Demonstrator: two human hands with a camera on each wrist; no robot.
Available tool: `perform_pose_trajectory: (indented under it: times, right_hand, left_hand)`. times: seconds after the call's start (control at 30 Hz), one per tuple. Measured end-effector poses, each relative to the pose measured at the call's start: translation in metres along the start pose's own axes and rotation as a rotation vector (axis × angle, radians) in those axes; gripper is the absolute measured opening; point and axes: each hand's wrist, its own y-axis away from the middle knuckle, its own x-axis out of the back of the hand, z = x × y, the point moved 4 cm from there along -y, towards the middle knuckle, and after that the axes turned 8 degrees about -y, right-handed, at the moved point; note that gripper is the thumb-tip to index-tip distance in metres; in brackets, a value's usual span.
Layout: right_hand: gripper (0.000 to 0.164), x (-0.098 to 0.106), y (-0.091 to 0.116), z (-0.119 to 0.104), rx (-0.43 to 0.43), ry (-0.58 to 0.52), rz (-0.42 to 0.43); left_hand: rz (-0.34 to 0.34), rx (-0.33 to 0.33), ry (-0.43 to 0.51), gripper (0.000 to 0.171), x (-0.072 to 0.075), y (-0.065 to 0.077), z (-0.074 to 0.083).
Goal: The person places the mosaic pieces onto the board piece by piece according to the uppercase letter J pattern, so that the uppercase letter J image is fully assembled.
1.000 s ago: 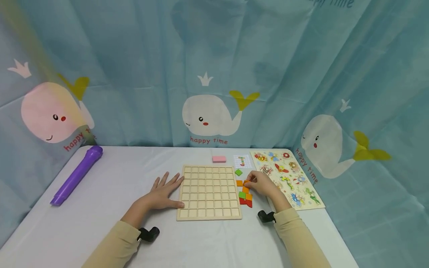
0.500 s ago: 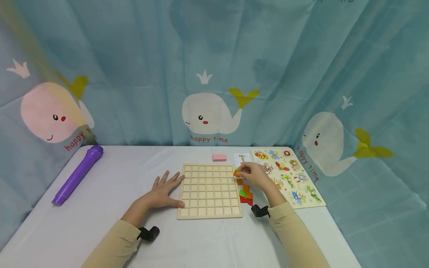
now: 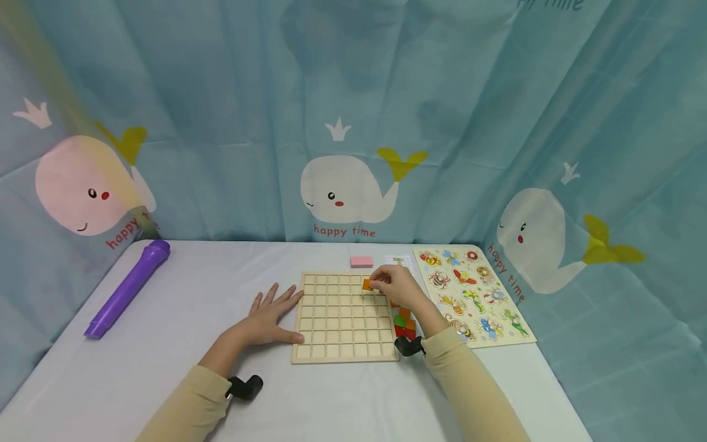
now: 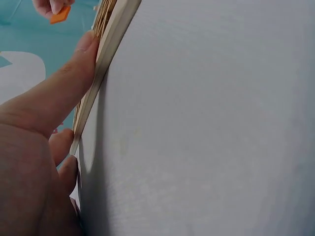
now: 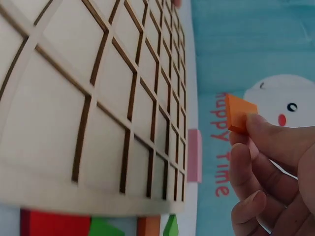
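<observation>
A wooden grid board [image 3: 342, 318] with square recesses lies flat on the white table. My left hand [image 3: 269, 320] rests at its left edge, fingers spread and straight, with the thumb on the frame in the left wrist view. Between thumb and fingertips my right hand [image 3: 399, 286] pinches an orange square tile [image 5: 238, 113], held above the board's upper right cells. Several red, green and orange tiles [image 3: 400, 321] lie beside the board's right edge, partly covered by the right hand and wrist in the head view.
Behind the board sits a pink block [image 3: 361, 262]. A pattern card [image 3: 399, 260] lies at the back right, partly hidden by the hand. An insect puzzle board [image 3: 476, 294] is at the right, a purple tube [image 3: 128, 288] at the left. A whale-print curtain [image 3: 248, 123] hangs behind.
My right hand has taken an orange tile from the pile and carried it up and left over the board. The left hand has stayed at the left edge.
</observation>
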Motion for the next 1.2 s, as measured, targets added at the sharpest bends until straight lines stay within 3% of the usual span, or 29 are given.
perform_pose_trajectory:
  times: [0.13,0.57,0.87,1.2]
  right_hand:
    - [0.012,-0.011,-0.008,-0.001,-0.004,-0.044,-0.024]
    - [0.008,-0.050,-0.036,-0.002,-0.007,0.015,-0.061]
    - [0.007,-0.066,-0.053,-0.006,0.017,-0.014,-0.069]
    - [0.006,-0.076,-0.054,-0.014,-0.004,0.102,-0.089]
  left_hand:
    - [0.000,0.002,0.001,0.115,-0.003,-0.002,-0.001]
    - [0.004,0.003,-0.002,0.115,-0.003,-0.001,0.003]
    - [-0.010,0.008,0.000,0.115,-0.001,0.000,0.002]
    - [-0.013,0.001,-0.001,0.114,0.000,0.000,0.000]
